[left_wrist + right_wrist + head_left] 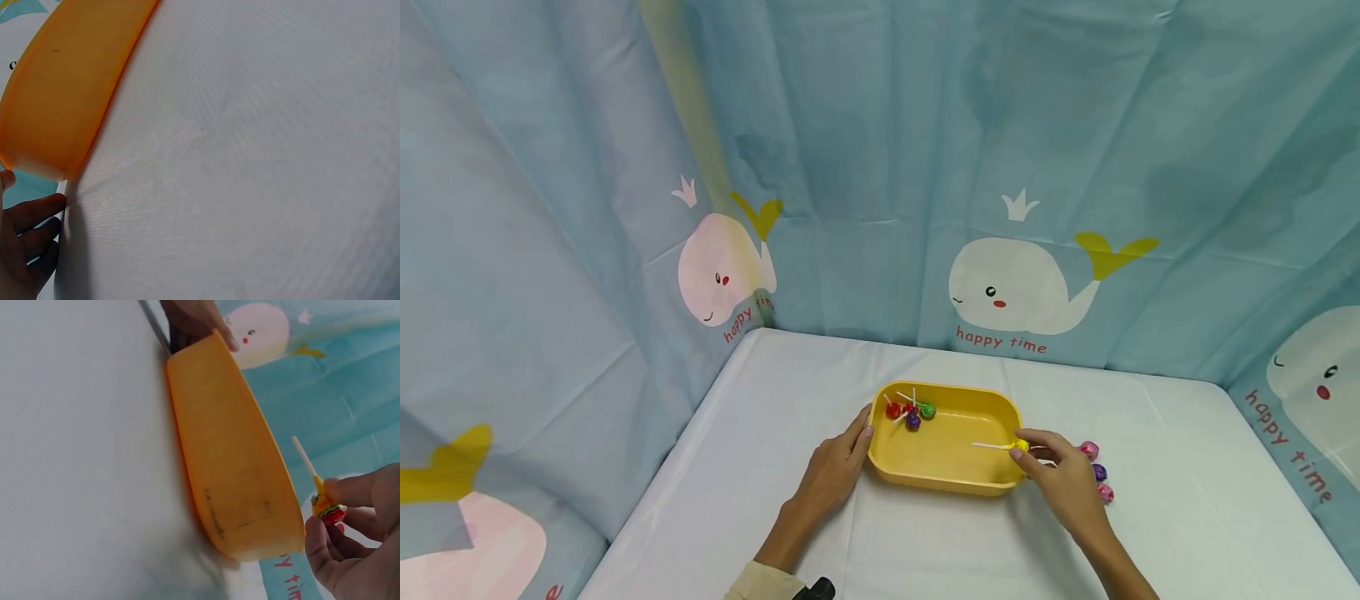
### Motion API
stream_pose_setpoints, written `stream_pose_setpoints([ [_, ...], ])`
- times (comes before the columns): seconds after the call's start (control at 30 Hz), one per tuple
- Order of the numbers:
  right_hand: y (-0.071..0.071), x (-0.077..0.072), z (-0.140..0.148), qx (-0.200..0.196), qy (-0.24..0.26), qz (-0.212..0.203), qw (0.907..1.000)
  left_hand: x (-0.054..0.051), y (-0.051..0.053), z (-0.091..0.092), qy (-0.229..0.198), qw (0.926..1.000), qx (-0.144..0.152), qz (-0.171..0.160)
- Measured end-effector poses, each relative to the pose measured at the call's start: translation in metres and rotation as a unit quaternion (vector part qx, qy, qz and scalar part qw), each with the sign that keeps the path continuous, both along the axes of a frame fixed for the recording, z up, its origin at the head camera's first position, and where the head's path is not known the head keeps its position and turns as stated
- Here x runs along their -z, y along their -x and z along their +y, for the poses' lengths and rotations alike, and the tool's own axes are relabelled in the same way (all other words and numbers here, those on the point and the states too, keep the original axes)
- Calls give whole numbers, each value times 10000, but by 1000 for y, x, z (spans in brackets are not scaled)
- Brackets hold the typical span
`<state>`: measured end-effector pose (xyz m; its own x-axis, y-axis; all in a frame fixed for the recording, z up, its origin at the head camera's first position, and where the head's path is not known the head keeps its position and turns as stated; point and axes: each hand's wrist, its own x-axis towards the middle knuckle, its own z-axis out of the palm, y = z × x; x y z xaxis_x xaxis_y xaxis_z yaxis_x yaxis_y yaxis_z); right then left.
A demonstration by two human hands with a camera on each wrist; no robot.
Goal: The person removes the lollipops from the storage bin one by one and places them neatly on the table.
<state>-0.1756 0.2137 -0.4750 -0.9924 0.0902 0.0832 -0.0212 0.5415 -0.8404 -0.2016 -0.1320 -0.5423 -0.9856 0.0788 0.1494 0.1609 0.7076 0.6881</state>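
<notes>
A yellow rectangular tray point(943, 480) sits on the white-covered table. My left hand point(835, 467) holds it at the left end, with fingertips at the rim and outer wall; the left wrist view shows part of this hand point(31, 234) beside the tray's lower edge. My right hand point(1063, 479) pinches a yellow-wrapped lollipop point(1019, 446) by its head above the tray's right rim, its white stick pointing left. In the right wrist view the lollipop's wrapper point(328, 509) also shows red. Several lollipops lie inside the tray's far left corner, among them a green one point(928, 411) and a purple one point(913, 422).
Right of the tray, partly behind my right hand, lie a pink lollipop point(1089, 450), a purple one point(1100, 472) and another pink one point(1106, 493). A blue curtain point(865, 208) with printed whales surrounds the white tablecloth point(715, 492).
</notes>
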Motion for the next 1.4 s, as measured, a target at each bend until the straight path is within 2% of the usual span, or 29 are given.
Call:
stream_pose_setpoints([
  [0.23, -8, -1, 10, 181, 286, -200, 9992, 0, 0, 0, -1, 10000, -28, -29],
  [0.5, -17, 3, 21, 492, 289, -299, 9979, 1, 1, 0, 29, 10000, -8, -26],
  [0.77, -25, 13, 34, 599, 400, 65, 9974, 0, 0, 1, 12, 10000, -27, -8],
  [0.93, -29, 16, 42, 698, 509, 1, 9963, 0, 0, 1, 51, 9999, -57, -65],
  [1.13, -36, 20, 51, 870, 232, -192, 9958, -1, -1, 1, 42, 10000, -53, -62],
  [1.4, -43, 30, 66, 1047, -202, -151, 9942, -1, -1, 2, 33, 9999, -58, -146],
])
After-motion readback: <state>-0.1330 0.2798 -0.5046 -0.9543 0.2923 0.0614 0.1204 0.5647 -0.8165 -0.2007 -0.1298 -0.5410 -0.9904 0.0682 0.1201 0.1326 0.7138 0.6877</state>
